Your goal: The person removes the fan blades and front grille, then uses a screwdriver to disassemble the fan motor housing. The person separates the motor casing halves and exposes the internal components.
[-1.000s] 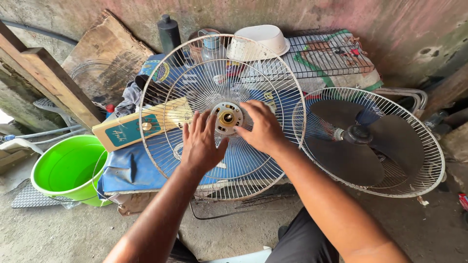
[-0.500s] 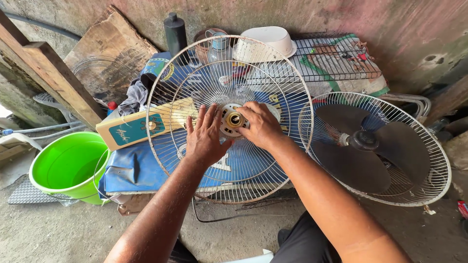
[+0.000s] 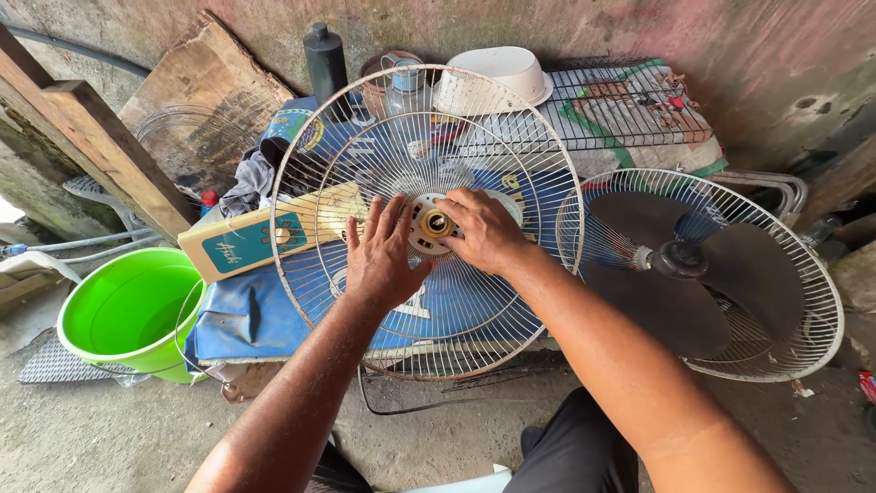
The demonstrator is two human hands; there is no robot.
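Head view: your left hand (image 3: 381, 260) lies flat and open on the round white wire fan guard (image 3: 427, 219) at 8 o'clock of its hub, while your right hand (image 3: 484, 228) pinches the small brass-coloured centre nut (image 3: 436, 222) from 3 o'clock. The guard leans upright against blue sheeting; the dark-bladed fan in its second wire cage (image 3: 703, 274) stands at 3 o'clock, the bright green plastic bucket (image 3: 128, 310) at 8 o'clock. The nut appears seated, so its removal looks unfinished; the threads and the mounting behind the hub are hidden by your fingers.
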